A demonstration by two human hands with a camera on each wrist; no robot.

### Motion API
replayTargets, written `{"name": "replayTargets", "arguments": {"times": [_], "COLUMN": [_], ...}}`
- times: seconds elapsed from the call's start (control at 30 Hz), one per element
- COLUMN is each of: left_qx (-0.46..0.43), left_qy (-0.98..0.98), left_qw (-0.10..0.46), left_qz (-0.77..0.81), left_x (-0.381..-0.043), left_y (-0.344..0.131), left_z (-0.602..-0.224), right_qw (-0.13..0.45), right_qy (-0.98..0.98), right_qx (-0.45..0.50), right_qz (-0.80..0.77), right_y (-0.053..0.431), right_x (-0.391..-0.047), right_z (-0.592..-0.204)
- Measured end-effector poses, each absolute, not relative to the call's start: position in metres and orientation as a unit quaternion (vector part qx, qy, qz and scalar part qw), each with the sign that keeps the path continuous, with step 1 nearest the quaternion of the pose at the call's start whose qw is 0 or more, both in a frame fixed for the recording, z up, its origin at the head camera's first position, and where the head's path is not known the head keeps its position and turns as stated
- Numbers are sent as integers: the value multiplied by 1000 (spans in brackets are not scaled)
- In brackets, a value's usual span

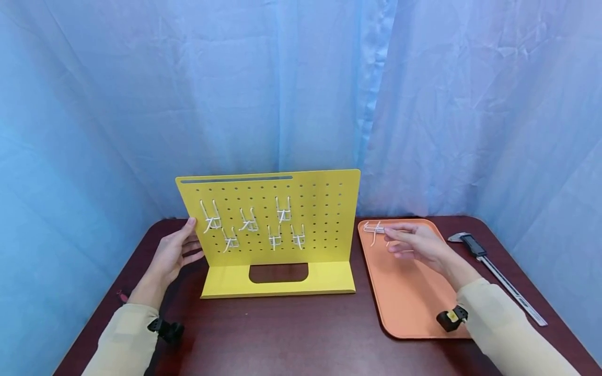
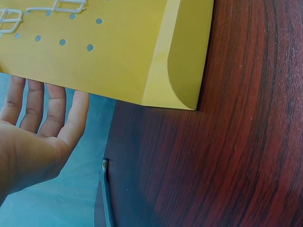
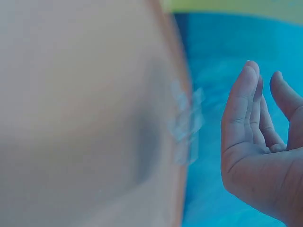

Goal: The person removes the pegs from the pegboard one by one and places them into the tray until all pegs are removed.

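A yellow pegboard [image 1: 324,224] stands on the table, with several white wire hooks [image 1: 284,215] hung in its holes. At its left edge, my left hand [image 1: 171,253] holds the board, thumb by the front edge and fingers reaching behind it. In the left wrist view those fingers [image 2: 54,106] pass behind the yellow panel. My right hand [image 1: 416,243] hovers above the orange tray's far end, beside white wire hooks [image 1: 374,230]. The right wrist view shows a gap between its thumb and fingers [image 3: 239,104], with nothing between them; the hooks are blurred behind.
The orange tray [image 1: 400,303] lies to the right of the pegboard. Beyond it, a digital caliper [image 1: 498,274] rests along the table's right side. A small red object [image 1: 122,296] is near the left edge. Blue curtains [image 1: 282,94] hang behind the dark wooden table [image 1: 273,334].
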State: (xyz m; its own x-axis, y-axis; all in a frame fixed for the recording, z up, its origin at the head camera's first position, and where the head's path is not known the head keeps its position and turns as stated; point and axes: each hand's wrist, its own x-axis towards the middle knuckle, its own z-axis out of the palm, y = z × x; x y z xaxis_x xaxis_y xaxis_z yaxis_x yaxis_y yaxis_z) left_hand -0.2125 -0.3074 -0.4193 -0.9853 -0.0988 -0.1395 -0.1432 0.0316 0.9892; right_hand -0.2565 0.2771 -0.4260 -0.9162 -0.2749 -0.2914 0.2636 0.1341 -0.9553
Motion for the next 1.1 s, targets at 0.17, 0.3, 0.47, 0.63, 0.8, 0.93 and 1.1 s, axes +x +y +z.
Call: {"name": "replayTargets", "arguments": {"times": [0.17, 0.3, 0.47, 0.63, 0.8, 0.93, 1.1], "left_qx": [-85, -85, -82, -83, -84, -87, -88], "left_qy": [717, 714, 712, 711, 712, 714, 716], "left_qw": [17, 18, 18, 20, 18, 16, 17], "left_qz": [692, 694, 697, 698, 696, 694, 693], "left_x": [-212, -212, -213, -213, -213, -212, -212], "left_y": [-307, -307, -307, -307, -306, -306, -306], "left_z": [-418, -418, -418, -419, -419, -417, -417], "right_qw": [209, 226, 245, 264, 277, 283, 297], "right_qy": [706, 672, 633, 589, 558, 552, 534], "right_qx": [-56, -100, -137, -144, -134, -120, -106], "right_qz": [-675, -698, -722, -750, -771, -775, -784], "right_y": [248, 222, 190, 161, 133, 111, 91], "right_x": [-239, -229, -221, -218, -219, -221, -227], "right_z": [-399, -382, -366, -361, -360, -359, -360]}}
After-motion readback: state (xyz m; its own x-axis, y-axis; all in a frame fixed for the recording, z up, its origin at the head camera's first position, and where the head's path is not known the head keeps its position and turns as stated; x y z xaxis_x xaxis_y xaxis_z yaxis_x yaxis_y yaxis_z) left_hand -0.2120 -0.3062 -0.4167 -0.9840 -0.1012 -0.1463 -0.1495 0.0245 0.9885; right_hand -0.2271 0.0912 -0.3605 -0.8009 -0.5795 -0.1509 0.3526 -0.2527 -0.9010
